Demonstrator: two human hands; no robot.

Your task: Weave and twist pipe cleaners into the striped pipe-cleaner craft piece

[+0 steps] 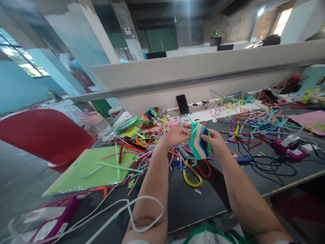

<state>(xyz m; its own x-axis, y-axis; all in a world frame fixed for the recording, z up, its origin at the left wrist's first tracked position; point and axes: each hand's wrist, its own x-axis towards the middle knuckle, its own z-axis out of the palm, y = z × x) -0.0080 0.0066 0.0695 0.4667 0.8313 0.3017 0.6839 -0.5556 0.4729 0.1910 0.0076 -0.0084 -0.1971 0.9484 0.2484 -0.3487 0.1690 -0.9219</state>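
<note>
Both hands are raised over the dark table around a striped pipe-cleaner piece with green, cream and blue zigzag bands. My left hand pinches its upper left edge between thumb and fingers. On the right side, my right hand grips it with the thumb lying across the blue band and the fingers behind, partly hidden. A thin green strand sticks up from the top. Below the piece lie scissors, one handle yellow and one red, their blades mostly covered.
Loose pipe cleaners pile up left and back. A green sheet lies left, beside a red chair. A phone leans on the partition. Purple power strips and cables flank the workspace; a white cable crosses my left forearm.
</note>
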